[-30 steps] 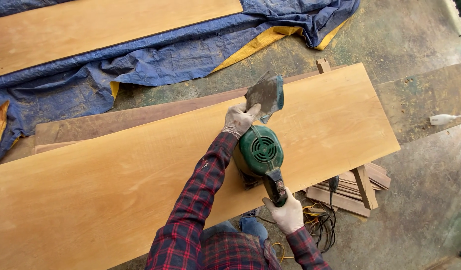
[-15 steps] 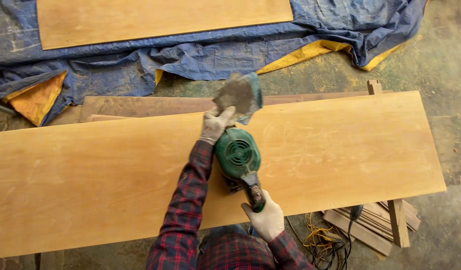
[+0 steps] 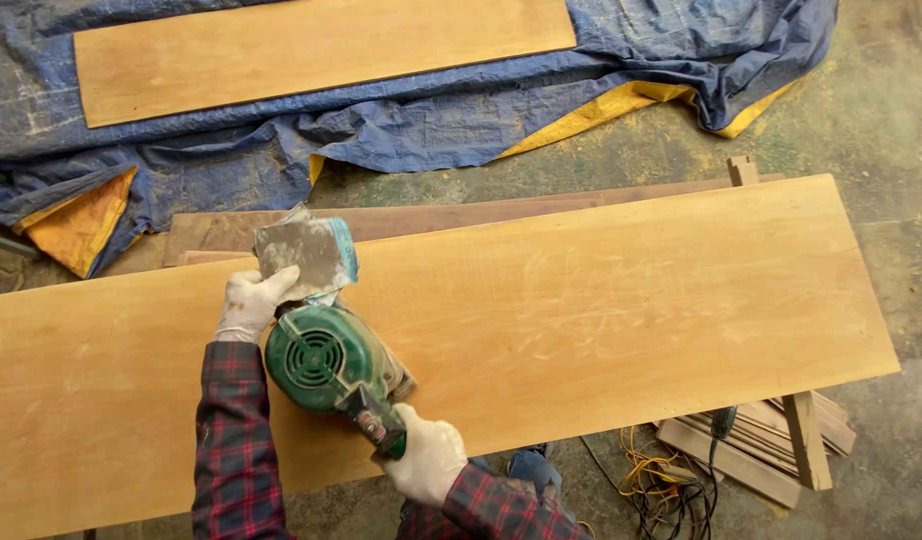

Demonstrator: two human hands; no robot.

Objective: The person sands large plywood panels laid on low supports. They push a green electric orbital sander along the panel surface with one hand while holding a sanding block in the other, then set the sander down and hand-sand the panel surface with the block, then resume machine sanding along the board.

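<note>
A long light wooden board (image 3: 601, 310) lies across the view. On its near left part rests a green electric sander (image 3: 326, 362) with a dusty cloth bag (image 3: 306, 255) sticking out at its far end. My left hand (image 3: 249, 303), in a white glove, grips the front of the sander just below the bag. My right hand (image 3: 426, 460), also gloved, is closed around the sander's rear handle at the board's near edge. Both sleeves are red and dark plaid.
A second board (image 3: 321, 50) lies on a blue and yellow tarp (image 3: 401, 130) at the far side. Darker planks (image 3: 461, 215) sit just behind the main board. Wood strips (image 3: 751, 450) and tangled cables (image 3: 651, 480) lie on the concrete floor at the lower right.
The sander and both hands have travelled leftward along the board. The view has shifted with them, so more of the board's right end shows.
</note>
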